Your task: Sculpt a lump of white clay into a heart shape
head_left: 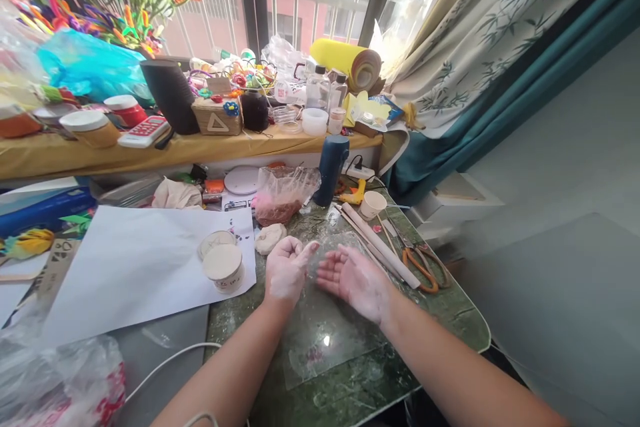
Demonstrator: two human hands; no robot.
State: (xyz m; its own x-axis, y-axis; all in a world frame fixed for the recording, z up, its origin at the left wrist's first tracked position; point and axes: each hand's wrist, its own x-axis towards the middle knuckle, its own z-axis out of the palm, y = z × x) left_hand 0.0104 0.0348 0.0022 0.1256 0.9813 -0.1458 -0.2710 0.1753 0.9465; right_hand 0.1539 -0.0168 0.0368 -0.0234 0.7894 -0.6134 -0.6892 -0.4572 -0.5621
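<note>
My left hand (pixel 289 270), dusted with white powder, has its fingers curled in and its thumb pointing right. Whether anything is inside that curl is hidden. Facing it, my right hand (pixel 357 280) is open with the palm showing, whitish with powder and holding nothing. Both hover over a clear plastic sheet (pixel 320 353) on the dark green tabletop (pixel 270 387). Just beyond my left hand sits a lump of white dough or clay (pixel 271 239). A pale rolling pin (pixel 383 247) lies slanting beside my right hand.
Scissors with orange handles (pixel 423 270), a paper cup (pixel 373 205) and a yellow glue gun (pixel 354 192) lie to the right. A blue bottle (pixel 331 170) stands behind, near a bag of pinkish material (pixel 283 197). Leftward, a lidded tub (pixel 223 268) rests on white paper (pixel 145 267).
</note>
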